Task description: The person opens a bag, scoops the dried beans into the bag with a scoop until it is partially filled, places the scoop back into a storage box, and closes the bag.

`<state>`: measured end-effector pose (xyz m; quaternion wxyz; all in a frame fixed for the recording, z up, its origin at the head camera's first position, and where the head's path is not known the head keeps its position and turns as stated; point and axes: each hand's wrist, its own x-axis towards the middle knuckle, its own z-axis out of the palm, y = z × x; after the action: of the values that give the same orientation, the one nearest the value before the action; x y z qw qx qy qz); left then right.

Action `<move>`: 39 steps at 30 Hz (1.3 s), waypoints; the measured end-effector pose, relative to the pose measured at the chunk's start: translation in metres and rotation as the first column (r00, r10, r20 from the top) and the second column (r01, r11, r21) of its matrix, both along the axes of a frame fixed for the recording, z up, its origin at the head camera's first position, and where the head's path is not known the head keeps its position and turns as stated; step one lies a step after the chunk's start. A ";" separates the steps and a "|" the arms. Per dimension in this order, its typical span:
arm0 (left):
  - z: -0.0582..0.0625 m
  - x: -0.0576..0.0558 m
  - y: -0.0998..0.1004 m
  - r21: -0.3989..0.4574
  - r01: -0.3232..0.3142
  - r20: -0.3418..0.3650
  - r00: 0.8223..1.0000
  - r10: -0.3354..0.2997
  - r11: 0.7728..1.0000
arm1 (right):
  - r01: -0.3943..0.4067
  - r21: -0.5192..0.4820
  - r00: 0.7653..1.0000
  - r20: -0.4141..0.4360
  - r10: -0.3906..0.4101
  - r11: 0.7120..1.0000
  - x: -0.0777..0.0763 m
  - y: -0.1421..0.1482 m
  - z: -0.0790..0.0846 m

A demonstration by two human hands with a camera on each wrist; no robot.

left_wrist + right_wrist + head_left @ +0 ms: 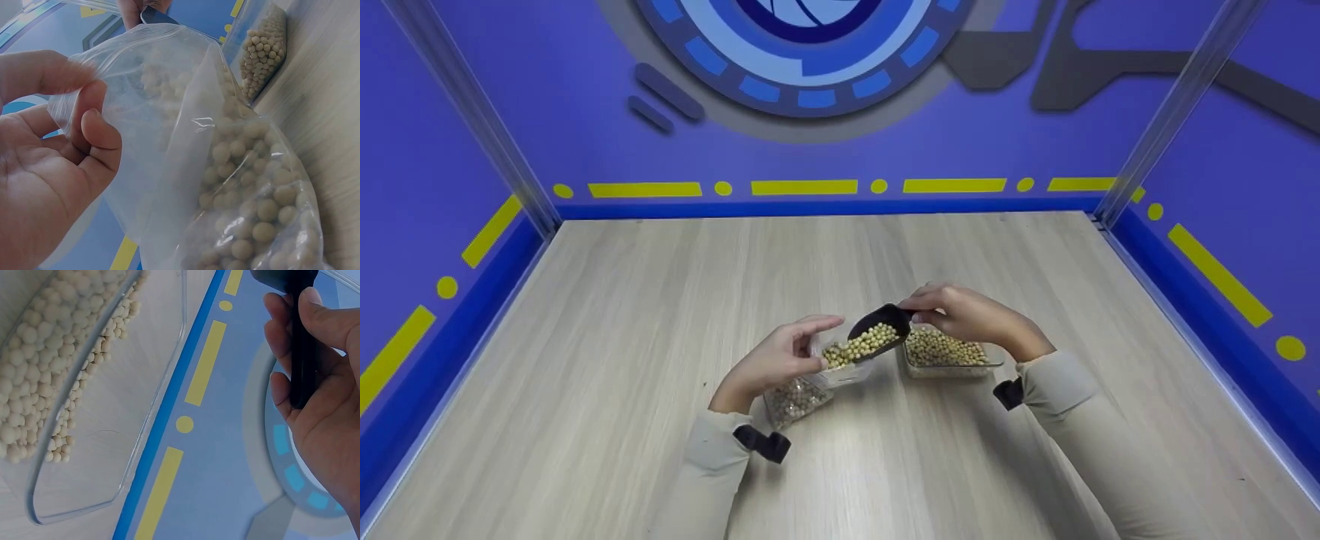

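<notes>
A black scoop (889, 321) heaped with small pale round beans is tilted toward a clear plastic bag (847, 373). My right hand (964, 309) grips the scoop's handle, fingers wrapped round it in the right wrist view. My left hand (776, 360) pinches the bag's upper edge and holds its mouth apart. More beans (256, 197) fill the lower bag in the left wrist view. Right of the bag stands a clear rectangular container (952, 371), holding many of the same beans (45, 365). The scoop's lip is at the bag's opening; exact contact is hard to tell.
The pale wood-grain tabletop (622, 315) carries the bag and container close together near its middle. Blue panels with yellow marks (804, 187) enclose the back and both sides. Black wrist mounts (763, 442) sit on both sleeves.
</notes>
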<state>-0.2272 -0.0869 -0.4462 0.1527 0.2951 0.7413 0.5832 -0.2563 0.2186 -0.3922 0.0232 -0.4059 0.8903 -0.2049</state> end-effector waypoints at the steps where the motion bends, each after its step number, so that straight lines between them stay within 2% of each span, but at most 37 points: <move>1: 0.000 0.000 0.000 -0.002 -0.001 0.001 1.000 0.001 1.000 | 0.001 -0.001 1.000 0.001 -0.001 1.000 0.000 0.000 0.000; 7: 0.000 0.000 0.000 -0.001 -0.003 0.003 1.000 0.003 1.000 | 0.012 0.001 1.000 0.014 -0.012 1.000 0.001 -0.001 0.002; 14: 0.000 0.001 0.000 0.040 0.013 0.031 0.999 -0.014 0.999 | 0.002 -0.004 1.000 -0.001 -0.002 1.000 0.001 -0.003 0.003; 25: 0.000 0.001 0.000 0.035 0.010 0.044 0.999 -0.012 0.999 | 0.012 0.002 1.000 -0.005 -0.012 1.000 0.000 -0.002 0.003; 39: -0.003 -0.002 -0.001 0.021 -0.004 0.039 0.999 0.003 1.000 | 0.029 -0.059 1.000 0.012 -0.028 0.998 -0.005 0.017 0.002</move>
<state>-0.2288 -0.0874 -0.4488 0.1627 0.2840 0.7325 0.5970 -0.2615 0.2355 -0.3901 0.0132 -0.3925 0.8895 -0.2335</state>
